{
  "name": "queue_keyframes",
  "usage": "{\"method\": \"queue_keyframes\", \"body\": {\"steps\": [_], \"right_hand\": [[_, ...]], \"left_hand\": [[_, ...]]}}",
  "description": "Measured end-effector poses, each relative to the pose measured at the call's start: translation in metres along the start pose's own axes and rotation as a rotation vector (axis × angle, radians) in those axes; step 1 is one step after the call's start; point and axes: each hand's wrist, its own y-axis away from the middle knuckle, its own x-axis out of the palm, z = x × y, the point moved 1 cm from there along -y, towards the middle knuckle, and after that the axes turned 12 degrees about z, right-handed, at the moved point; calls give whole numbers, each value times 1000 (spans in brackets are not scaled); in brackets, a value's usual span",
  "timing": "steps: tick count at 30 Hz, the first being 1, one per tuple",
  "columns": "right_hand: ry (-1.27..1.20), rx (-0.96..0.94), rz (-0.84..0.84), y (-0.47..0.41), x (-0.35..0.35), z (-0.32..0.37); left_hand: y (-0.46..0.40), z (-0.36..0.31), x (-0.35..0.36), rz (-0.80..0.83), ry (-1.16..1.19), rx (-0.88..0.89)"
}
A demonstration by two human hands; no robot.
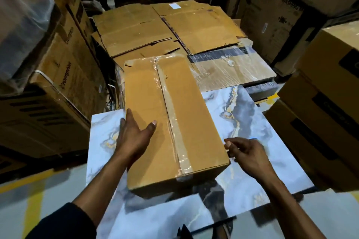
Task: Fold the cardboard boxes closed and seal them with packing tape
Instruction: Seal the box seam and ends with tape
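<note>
I see the long brown cardboard box (171, 122), flaps closed under clear tape, lying on the marbled white desk (252, 122). My left grip (134, 134) rests spread flat on its top. My right grip (246, 153), fingers loosely curled, seems to touch the box's near right corner.

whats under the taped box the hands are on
The taped box sits on a marble-patterned slab, which shows at its left, right and near sides. The part of the slab beneath the box is covered, as is whatever holds the slab up.
</note>
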Motion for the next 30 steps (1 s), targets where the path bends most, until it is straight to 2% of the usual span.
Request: {"method": "queue_keyframes", "body": {"steps": [2,5,8,12,15,18,20,23,28,30], "right_hand": [[27,-16,11,-23,-28,-26],[273,-22,27,-78,-70,-70],[605,62,207,-130,-101,-115],[914,59,461,-174,-111,-155],[964,34,587,-184,-100,-174],[973,29,629,-180,-95,-174],[985,23,607,-175,-96,-170],[1001,-15,529,-162,-107,-154],[982,-147,300,-118,-131,-87],[941,-228,195,-97,-141,-56]], "left_hand": [[12,-22,20,-95,-229,7],[38,-64,60,-181,-322,148],[56,-90,110,-172,-388,257],[65,-93,154,-154,-493,194],[69,-96,161,-229,-559,126],[77,-112,156,-309,-447,140],[85,-117,155,-326,-347,212],[99,-121,162,-277,-100,346],[116,-128,172,-142,278,220],[121,-132,175,-60,504,147]]}}
